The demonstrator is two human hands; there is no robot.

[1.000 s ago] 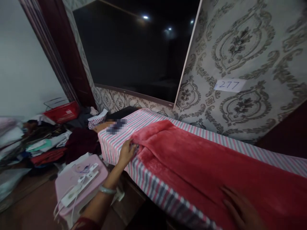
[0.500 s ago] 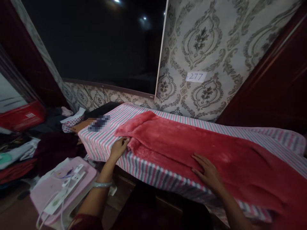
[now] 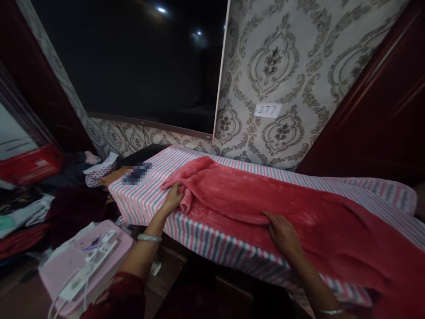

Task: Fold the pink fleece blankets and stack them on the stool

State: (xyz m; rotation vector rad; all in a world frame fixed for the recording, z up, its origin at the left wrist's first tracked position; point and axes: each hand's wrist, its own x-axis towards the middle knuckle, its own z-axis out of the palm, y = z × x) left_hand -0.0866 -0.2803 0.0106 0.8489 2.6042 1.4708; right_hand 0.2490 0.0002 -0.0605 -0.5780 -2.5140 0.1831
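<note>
A red fleecy blanket (image 3: 245, 190) lies lengthwise on a striped cloth (image 3: 152, 195) that covers a long table. At the blanket's left end, my left hand (image 3: 174, 196) is closed on its near corner, with a fold standing up beside the fingers. My right hand (image 3: 282, 230) is closed around the edge of the upper layer, midway along the blanket. Between my hands that edge is lifted a little, and the layer under it shows. The fingertips of my right hand are partly hidden by the fabric.
A pink stool (image 3: 49, 283) with a white power strip (image 3: 89, 266) and cables stands at the lower left. Piled clothes (image 3: 76, 208) and a red box (image 3: 29, 164) are farther left. Behind the table hang a large television (image 3: 139, 66) and a numbered paper (image 3: 267, 110).
My left hand has moved slightly right and up, pulling the corner along. My right hand, flat on the blanket before, now grips the upper layer's edge, which has risen.
</note>
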